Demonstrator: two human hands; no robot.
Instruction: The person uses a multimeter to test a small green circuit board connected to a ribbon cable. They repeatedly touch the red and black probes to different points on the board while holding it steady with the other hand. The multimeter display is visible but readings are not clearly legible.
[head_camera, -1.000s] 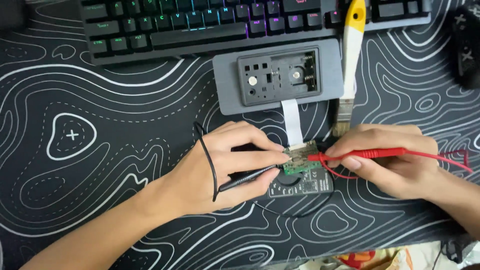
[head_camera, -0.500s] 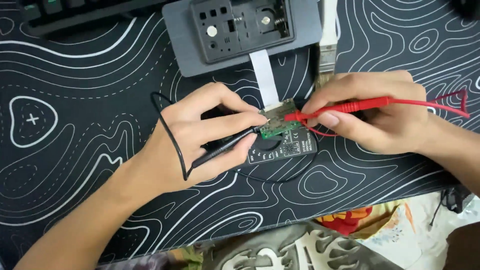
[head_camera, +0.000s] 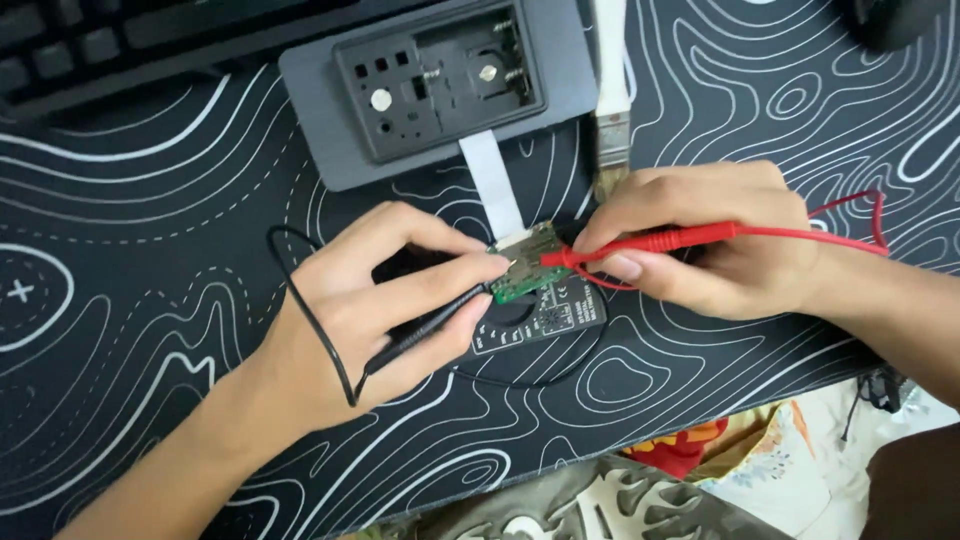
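Observation:
A small green circuit board (head_camera: 527, 262) lies on top of a black multimeter (head_camera: 548, 323) at the centre of the desk mat. My left hand (head_camera: 385, 300) grips a black test probe (head_camera: 432, 322) like a pen, its tip on the board's left edge. My right hand (head_camera: 700, 240) pinches a red test probe (head_camera: 650, 243), its tip touching the board's right side. A white flat ribbon cable (head_camera: 492, 180) runs from the board up to a grey device casing (head_camera: 440, 85) with an open recess. The black lead (head_camera: 310, 305) loops over my left wrist; the red lead (head_camera: 850, 215) trails off right.
A black mat with white contour lines (head_camera: 150, 200) covers the desk. A black keyboard (head_camera: 100, 40) sits at the top left. A brush with a metal ferrule (head_camera: 610, 110) lies right of the casing. Patterned fabric and red cloth (head_camera: 700, 450) show below the desk's front edge.
The view has shifted so the keyboard and casing sit higher in frame and closer. Both hands keep their probes on the board, almost unmoved relative to it.

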